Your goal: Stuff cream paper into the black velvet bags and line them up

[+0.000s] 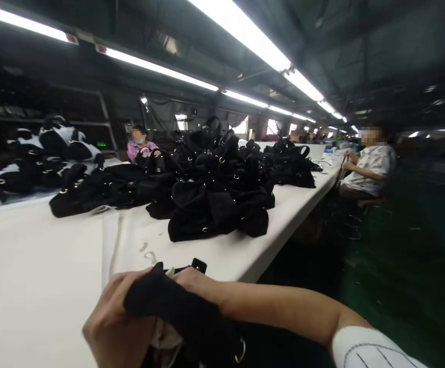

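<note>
Closest to the camera, the left hand (pixel 113 317) closes in a narrow grip round a bunched black fabric bag (pixel 176 312), holding it just above the table's edge. Pale lining (pixel 164 340) shows beneath the cloth, a metal ring (pixel 240 351) sits at its lower right, and a small square black tab (pixel 199 265) sticks up behind it. The right hand (pixel 195 280) lies against the same cloth, but its fingers are hidden, so its grip cannot be told. Its forearm runs to a white sleeve (pixel 372 350) at the lower right. The frame cuts off the bag's lower part.

Beyond, a few pale scraps (pixel 149 255) lie on the white work table (pixel 42 266). Black-and-white bags (pixel 49 148) are piled at far left. Mid-table sits a large heap of black bags (pixel 215 199), handles and rings already on, then a second heap of black bags (pixel 289 166). A seated person in a pink top (pixel 140 151) is across the table; another seated person (pixel 368 168) is at right, their hands too small to read.
</note>
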`<state>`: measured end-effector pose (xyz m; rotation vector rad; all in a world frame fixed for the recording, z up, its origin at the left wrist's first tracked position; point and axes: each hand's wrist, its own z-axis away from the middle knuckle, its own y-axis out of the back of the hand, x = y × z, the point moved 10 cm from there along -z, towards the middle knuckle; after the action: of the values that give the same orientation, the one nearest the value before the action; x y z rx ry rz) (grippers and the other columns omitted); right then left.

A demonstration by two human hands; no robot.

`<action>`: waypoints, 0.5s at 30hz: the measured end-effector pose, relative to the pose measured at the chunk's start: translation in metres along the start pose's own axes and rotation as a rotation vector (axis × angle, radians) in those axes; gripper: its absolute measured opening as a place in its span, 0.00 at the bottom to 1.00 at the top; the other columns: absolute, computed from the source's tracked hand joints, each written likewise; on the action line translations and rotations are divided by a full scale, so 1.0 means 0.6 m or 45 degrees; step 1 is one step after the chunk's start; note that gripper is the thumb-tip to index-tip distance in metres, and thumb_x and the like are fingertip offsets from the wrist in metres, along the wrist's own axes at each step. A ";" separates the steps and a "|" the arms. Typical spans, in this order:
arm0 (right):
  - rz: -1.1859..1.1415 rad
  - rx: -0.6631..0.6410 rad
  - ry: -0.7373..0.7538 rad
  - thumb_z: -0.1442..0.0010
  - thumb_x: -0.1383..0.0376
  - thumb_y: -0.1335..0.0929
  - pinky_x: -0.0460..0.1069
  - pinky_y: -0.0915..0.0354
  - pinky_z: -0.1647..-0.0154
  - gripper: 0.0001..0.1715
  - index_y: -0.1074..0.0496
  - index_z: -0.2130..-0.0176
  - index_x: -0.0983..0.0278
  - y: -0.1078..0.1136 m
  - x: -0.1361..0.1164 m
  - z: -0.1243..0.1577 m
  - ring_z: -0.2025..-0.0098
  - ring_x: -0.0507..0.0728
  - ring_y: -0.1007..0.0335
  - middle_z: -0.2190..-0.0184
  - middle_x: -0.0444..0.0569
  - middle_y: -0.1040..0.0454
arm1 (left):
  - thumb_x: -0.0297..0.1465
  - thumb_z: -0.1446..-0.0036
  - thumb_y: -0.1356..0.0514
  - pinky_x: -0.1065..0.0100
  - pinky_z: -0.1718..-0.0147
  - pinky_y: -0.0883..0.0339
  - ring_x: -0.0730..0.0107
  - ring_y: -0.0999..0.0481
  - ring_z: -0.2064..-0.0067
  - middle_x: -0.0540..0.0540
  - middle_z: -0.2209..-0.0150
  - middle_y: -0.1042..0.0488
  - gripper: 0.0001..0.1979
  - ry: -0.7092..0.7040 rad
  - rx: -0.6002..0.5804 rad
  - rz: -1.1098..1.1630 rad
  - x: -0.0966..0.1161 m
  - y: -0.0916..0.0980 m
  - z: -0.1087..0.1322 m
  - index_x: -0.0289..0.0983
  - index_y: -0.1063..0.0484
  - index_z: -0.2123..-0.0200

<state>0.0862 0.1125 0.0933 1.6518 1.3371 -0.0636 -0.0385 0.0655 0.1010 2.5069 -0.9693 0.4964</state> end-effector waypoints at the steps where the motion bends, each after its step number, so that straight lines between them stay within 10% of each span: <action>1: -0.036 -0.048 0.126 0.36 0.60 0.41 0.41 0.35 0.63 0.21 0.33 0.77 0.64 0.002 -0.017 0.003 0.67 0.49 0.28 0.73 0.40 0.28 | 0.30 0.47 0.42 0.66 0.67 0.35 0.63 0.24 0.65 0.50 0.64 0.24 0.09 0.007 0.026 0.010 -0.006 0.006 -0.003 0.41 0.23 0.64; 4: -0.249 -0.024 0.278 0.38 0.61 0.35 0.46 0.31 0.55 0.12 0.27 0.58 0.65 0.021 -0.046 0.013 0.57 0.56 0.26 0.60 0.51 0.25 | 0.30 0.48 0.42 0.67 0.68 0.36 0.65 0.25 0.67 0.51 0.66 0.25 0.08 0.051 0.061 -0.008 -0.004 0.018 -0.004 0.41 0.23 0.66; 7: -0.364 0.001 0.241 0.42 0.58 0.28 0.48 0.29 0.53 0.26 0.31 0.46 0.62 0.022 -0.039 0.015 0.53 0.57 0.28 0.52 0.54 0.29 | 0.27 0.47 0.41 0.71 0.68 0.36 0.69 0.26 0.67 0.50 0.67 0.26 0.07 0.105 0.028 -0.017 0.006 0.011 -0.003 0.40 0.24 0.66; 15: -0.241 -0.041 0.294 0.34 0.65 0.34 0.48 0.30 0.54 0.11 0.25 0.53 0.60 0.005 -0.039 0.017 0.53 0.58 0.28 0.53 0.51 0.27 | 0.25 0.42 0.43 0.71 0.68 0.34 0.70 0.27 0.67 0.48 0.68 0.28 0.07 0.195 0.049 0.093 -0.009 0.001 0.003 0.38 0.24 0.65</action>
<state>0.0842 0.0887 0.1030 1.5364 1.6589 0.0377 -0.0424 0.0673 0.0973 2.4327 -1.0027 0.7243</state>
